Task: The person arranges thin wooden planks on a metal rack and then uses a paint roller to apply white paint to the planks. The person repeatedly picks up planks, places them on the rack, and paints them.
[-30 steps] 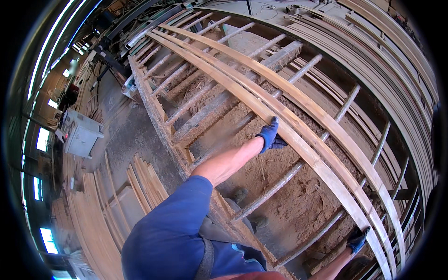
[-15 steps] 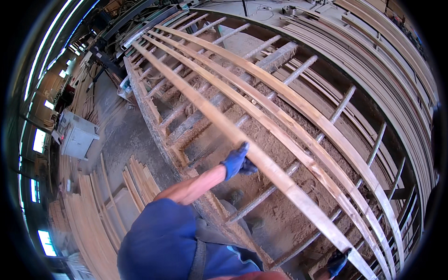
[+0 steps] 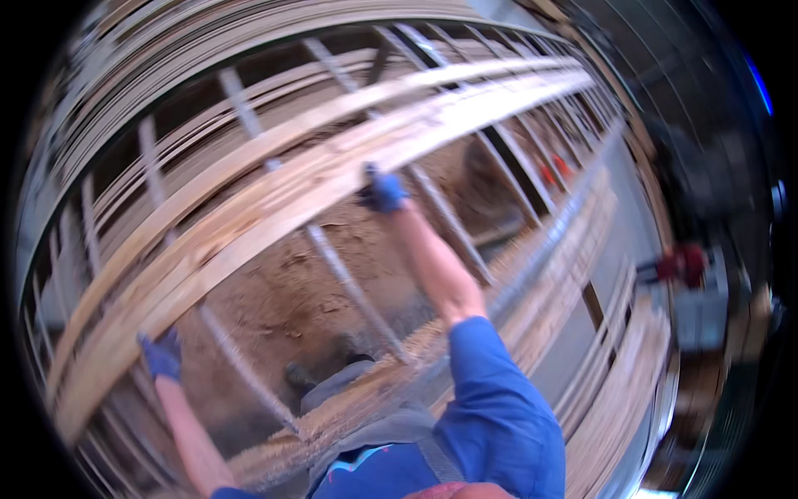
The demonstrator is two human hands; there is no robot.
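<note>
sawdust floor (image 3: 274, 291), two gloved hands (image 3: 381, 191)

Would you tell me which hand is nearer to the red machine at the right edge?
Right. The right hand in its blue glove grips the long pale wooden plank mid-frame, closer to the red machine; the left hand holds the plank's far-left end.

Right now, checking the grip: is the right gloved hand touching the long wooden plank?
Touching. The head view shows the right gloved hand gripping the lower edge of the long wooden plank.
</note>
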